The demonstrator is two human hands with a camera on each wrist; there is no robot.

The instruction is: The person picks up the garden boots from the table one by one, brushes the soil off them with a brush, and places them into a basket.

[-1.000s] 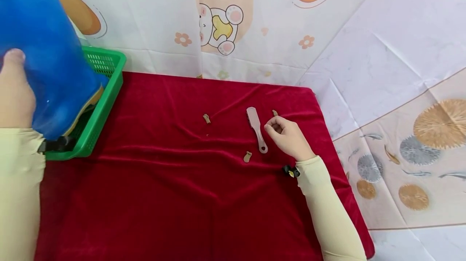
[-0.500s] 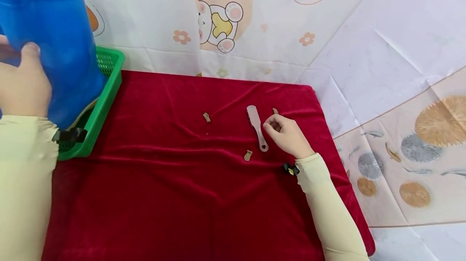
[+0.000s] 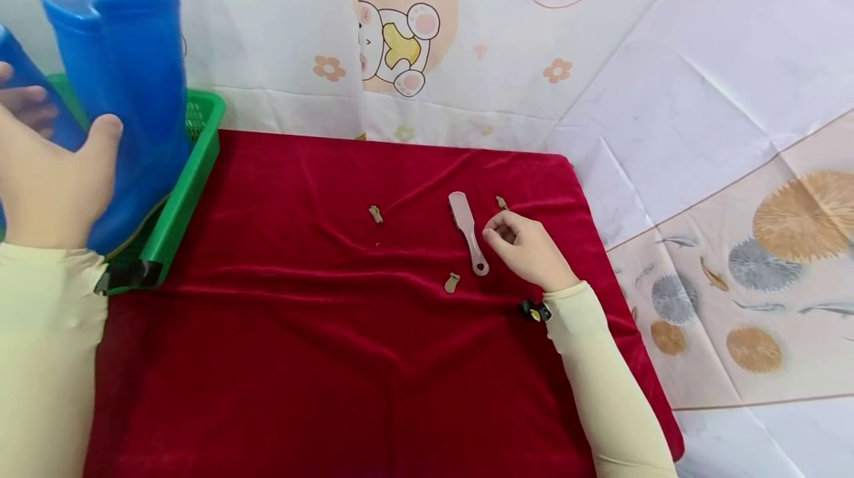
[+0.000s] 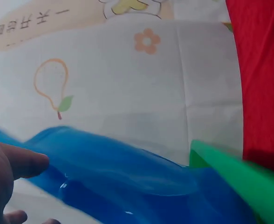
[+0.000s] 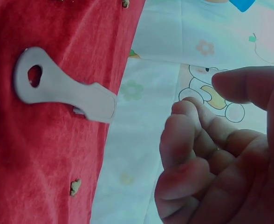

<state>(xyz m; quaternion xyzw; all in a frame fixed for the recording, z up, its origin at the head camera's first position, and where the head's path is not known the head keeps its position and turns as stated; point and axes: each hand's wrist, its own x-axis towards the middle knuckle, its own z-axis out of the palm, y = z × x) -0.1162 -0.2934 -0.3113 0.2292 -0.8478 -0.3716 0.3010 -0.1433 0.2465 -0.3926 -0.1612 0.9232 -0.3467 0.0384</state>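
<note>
A blue rain boot (image 3: 143, 78) stands in the green basket (image 3: 175, 233) at the far left, its shaft upright and its top rim dented inward. A second blue boot (image 3: 27, 67) leans further left, partly hidden. My left hand (image 3: 60, 174) is beside the standing boot, fingers spread and thumb overlapping the shaft in the head view. In the left wrist view, an extended finger lies right at the blue rubber. My right hand (image 3: 527, 248) rests loosely curled at the table's right side, holding nothing. Nearest to it lies a pale brush (image 3: 467, 230) with a holed handle.
Small brown crumb-like pieces lie on the red cloth (image 3: 300, 359): one left of the brush (image 3: 376, 214), one below it (image 3: 452, 283), one by the right hand (image 3: 501, 202). A patterned white curtain (image 3: 267, 41) hangs behind the table.
The boot in my left hand has shifted right and settled lower in the basket, standing straighter. My left fingers have loosened and spread from it. My right hand has stayed put.
</note>
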